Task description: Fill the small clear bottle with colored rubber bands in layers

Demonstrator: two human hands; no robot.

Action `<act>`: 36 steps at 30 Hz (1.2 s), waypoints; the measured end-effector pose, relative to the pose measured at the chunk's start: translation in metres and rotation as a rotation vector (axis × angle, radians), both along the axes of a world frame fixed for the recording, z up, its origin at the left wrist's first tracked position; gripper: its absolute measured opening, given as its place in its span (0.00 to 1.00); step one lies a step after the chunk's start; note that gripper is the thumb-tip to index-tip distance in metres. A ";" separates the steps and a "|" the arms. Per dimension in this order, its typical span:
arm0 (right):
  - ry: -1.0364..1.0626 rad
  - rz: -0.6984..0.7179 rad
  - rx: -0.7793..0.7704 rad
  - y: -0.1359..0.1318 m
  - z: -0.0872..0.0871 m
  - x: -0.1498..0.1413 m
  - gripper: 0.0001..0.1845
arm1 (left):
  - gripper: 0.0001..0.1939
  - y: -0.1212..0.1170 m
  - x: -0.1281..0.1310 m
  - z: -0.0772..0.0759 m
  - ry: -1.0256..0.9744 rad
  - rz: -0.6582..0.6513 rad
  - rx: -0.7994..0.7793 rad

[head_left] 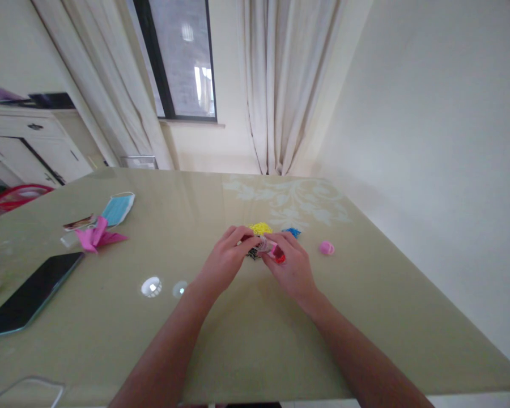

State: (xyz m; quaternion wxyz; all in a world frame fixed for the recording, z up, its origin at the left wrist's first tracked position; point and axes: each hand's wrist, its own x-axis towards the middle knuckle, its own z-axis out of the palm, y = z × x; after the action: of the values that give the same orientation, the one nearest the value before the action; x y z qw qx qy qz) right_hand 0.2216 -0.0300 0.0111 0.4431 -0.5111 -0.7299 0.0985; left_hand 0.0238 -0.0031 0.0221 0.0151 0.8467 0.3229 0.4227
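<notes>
A small pinkish, see-through container (264, 243) with a pale label is held between my two hands above the table. The fingers of my left hand (227, 258) pinch its left end. My right hand (292, 266) is closed around its right side, and its fingers hide much of it. Just behind the hands sit a yellow pile (261, 228) of small thin pieces and a blue pile (292, 232). A black pile (253, 253) shows partly below the left fingers, and something red (279, 254) by the right fingers. What the pieces are is too small to tell.
A small round pink object (326, 247) lies right of my hands on the glossy table (365, 328). To the left are a dark-screened tablet (34, 292), a pink folded-paper shape (97, 235) and a blue face mask (118, 209). A wall borders the table's right side.
</notes>
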 end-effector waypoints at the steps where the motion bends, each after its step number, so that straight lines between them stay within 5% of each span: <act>1: -0.006 0.002 0.001 0.000 0.000 0.000 0.17 | 0.16 0.000 -0.001 0.000 0.024 -0.010 0.015; 17: 0.036 0.023 -0.014 0.000 0.003 0.001 0.14 | 0.14 -0.002 0.001 0.002 -0.044 -0.047 0.073; 21: 0.078 0.020 0.002 0.000 0.006 0.001 0.15 | 0.10 -0.004 0.010 -0.001 -0.226 -0.011 -0.105; 26: 0.234 0.087 -0.032 0.002 0.009 0.001 0.18 | 0.21 -0.005 0.019 -0.004 -0.519 -0.138 -0.534; 29: 0.276 0.136 -0.041 0.003 0.008 0.002 0.18 | 0.19 -0.002 0.021 0.000 -0.577 -0.255 -0.728; 33: 0.311 0.107 -0.033 0.009 0.003 0.006 0.22 | 0.22 0.008 0.012 0.009 -0.785 -0.162 -0.741; 36: 0.155 0.028 -0.033 0.015 -0.004 0.012 0.16 | 0.24 0.016 -0.003 0.012 -0.776 -0.048 -0.702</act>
State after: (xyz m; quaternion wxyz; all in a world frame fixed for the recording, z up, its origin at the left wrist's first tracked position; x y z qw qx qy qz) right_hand 0.2334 -0.0145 0.0071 0.4884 -0.4989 -0.6988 0.1558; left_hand 0.0207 0.0131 0.0342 0.4263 0.5786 0.3965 0.5712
